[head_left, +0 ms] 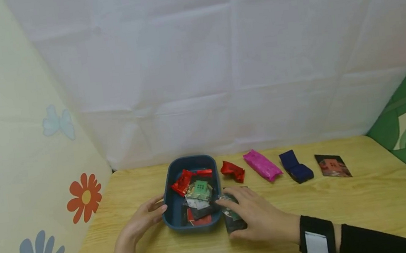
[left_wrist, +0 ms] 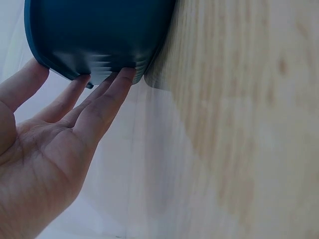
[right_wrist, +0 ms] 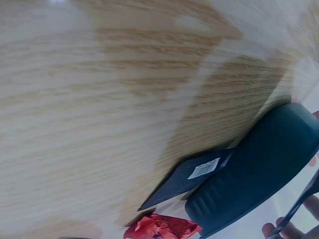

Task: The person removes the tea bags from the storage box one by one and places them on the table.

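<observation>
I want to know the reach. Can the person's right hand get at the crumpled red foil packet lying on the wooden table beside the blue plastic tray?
Probably yes. The crumpled red foil packet lies just beyond the right hand, with only bare wooden table between them.

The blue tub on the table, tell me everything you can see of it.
The blue tub is a dark blue-green rectangular container with rounded corners, plastic by its look. It stands upright and open on the wooden table, near the left end. Small packets, red, green, silver and black, lie heaped inside. The left hand touches its left wall with straight fingers; the right hand lies at its right side.
</observation>
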The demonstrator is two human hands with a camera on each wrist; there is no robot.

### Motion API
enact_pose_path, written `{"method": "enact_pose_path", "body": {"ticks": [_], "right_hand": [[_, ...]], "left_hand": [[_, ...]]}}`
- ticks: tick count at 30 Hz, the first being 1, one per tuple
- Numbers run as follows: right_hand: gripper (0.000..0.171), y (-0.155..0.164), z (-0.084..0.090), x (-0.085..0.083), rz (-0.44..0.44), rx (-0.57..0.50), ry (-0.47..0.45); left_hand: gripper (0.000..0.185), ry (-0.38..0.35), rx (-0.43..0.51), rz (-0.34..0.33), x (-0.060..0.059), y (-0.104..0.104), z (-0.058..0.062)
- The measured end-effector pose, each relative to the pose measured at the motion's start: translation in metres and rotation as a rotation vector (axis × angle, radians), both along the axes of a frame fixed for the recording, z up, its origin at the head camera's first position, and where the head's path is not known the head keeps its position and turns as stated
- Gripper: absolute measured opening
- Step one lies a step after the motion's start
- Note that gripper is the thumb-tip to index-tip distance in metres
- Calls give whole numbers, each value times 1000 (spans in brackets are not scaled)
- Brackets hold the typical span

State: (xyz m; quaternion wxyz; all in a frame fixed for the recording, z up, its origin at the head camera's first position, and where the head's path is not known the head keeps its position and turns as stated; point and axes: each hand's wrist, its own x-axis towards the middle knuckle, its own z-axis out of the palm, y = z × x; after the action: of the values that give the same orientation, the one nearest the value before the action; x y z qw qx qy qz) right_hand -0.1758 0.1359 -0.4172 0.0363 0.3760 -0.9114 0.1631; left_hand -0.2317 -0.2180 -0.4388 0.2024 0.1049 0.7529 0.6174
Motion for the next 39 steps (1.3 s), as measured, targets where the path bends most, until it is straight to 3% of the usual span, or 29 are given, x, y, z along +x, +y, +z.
{"method": "enact_pose_path", "body": {"ticks": [21, 39], "right_hand": [[84, 45, -8, -2, -80, 114, -54], [83, 82, -27, -3, -92, 188, 60]], "left_hand": [[63, 16, 33, -20, 0, -1, -2], [62, 5, 32, -9, 0, -2, -1]]}}
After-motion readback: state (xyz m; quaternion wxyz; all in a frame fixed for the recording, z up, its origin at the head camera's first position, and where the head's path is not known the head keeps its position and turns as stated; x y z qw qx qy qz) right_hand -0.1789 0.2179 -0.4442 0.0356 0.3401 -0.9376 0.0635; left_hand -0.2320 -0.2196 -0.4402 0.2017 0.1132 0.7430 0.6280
